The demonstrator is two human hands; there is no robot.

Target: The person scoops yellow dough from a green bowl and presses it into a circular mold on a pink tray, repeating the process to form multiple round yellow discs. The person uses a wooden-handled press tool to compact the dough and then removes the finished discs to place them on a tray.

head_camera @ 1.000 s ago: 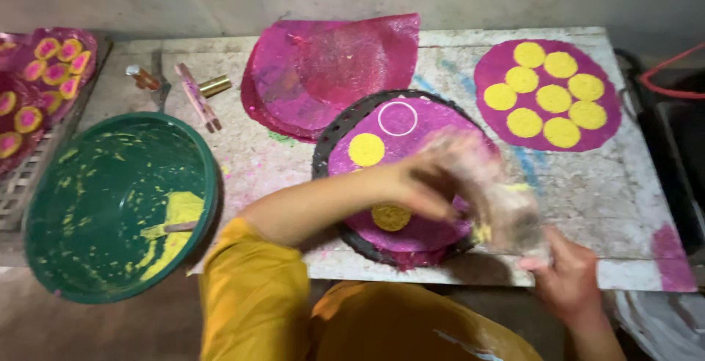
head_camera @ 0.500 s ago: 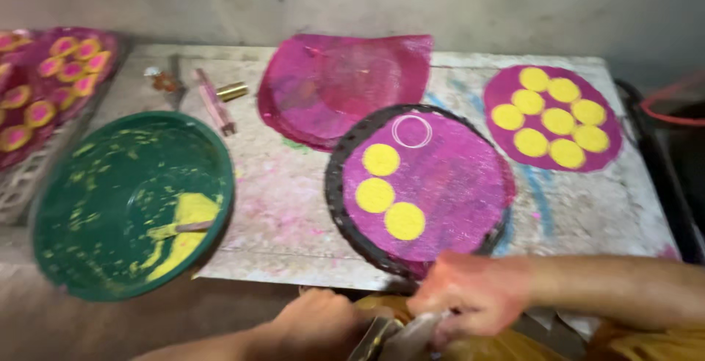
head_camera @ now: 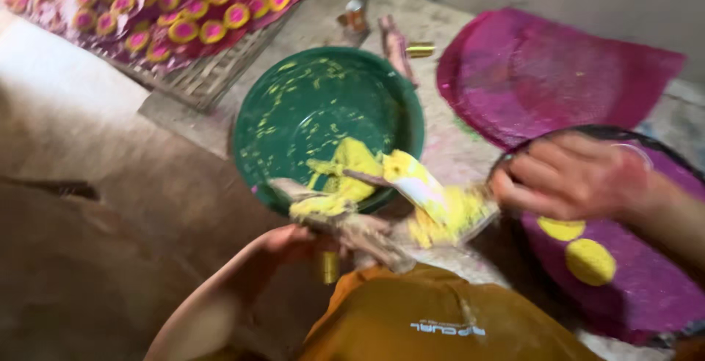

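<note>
Head view: swung left since 0.5 s ago; bowl (head_camera: 323,111) now central.
Left hand (head_camera: 294,243): fingers gripping scraper (head_camera: 330,218).
Right hand (head_camera: 573,177): at 3 o'clock, fingers pinching paste-smeared bag (head_camera: 440,207).
Meaning: paste refill under way.

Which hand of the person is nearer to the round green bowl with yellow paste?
The left hand is nearer: it sits just below the round green bowl's near rim. The right hand is off to the bowl's right, over the dark round tray.

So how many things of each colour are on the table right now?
Green bowl: 1
Pink round mats: 2
Yellow discs on the near mat: 2
Small gold tube: 1
Total: 6
</note>
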